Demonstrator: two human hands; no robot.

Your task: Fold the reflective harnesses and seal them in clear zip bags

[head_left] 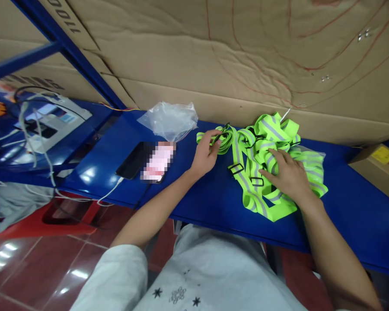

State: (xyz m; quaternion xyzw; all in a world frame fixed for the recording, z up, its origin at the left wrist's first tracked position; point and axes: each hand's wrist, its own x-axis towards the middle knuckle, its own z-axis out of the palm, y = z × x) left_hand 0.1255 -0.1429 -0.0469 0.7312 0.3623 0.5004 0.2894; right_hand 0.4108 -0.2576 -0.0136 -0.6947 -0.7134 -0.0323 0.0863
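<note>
A tangled pile of neon yellow-green reflective straps (270, 205) with grey stripes and black buckles lies on the blue table. At its left end, a coiled strap bundle (226, 142) is gripped by my left hand (205, 155), thumb and fingers closed at its edge. My right hand (290, 175) rests on the right part of the pile, fingers apart and lying over the straps. Black slide buckles (257, 181) show on the loops between both hands. Under the pile's right side, a clear plastic bag (316, 162) holds more folded straps.
Left of my hands lie a dark phone (132, 160), a lit phone (158, 162) with a blurred screen and a crumpled clear bag (171, 119). Cardboard (181, 82) stands behind the blue table (220, 207). A carton (376, 168) sits at right; white cables (48, 160) hang at left.
</note>
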